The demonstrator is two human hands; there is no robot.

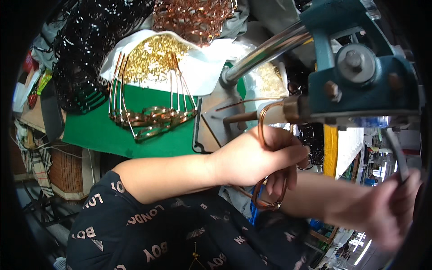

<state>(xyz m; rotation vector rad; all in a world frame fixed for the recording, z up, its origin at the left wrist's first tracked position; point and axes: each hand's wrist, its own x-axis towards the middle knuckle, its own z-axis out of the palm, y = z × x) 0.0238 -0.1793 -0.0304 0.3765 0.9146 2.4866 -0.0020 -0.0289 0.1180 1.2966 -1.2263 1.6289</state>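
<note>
My left hand [276, 155] is closed around a brown eyeglass frame [258, 198]. One rim loop shows above the fingers, up against the teal hand press [360, 85], and the other hangs below them. The fingers cover the middle of the frame. At the far right, my right hand [393, 207] is blurred but wrapped around the press's metal lever [396, 153]. Left of the press, a small stack of brown eyeglass frames [153, 118] lies on the green mat [94, 128], their thin temple arms pointing away from me.
Behind the stack, small gold metal pieces [155, 54] lie heaped on a white sheet [204, 67]. Black frames [85, 67] pile up at the far left, copper-coloured ones [193, 18] at the back. The press's steel column [265, 49] rises from a metal base plate [209, 135].
</note>
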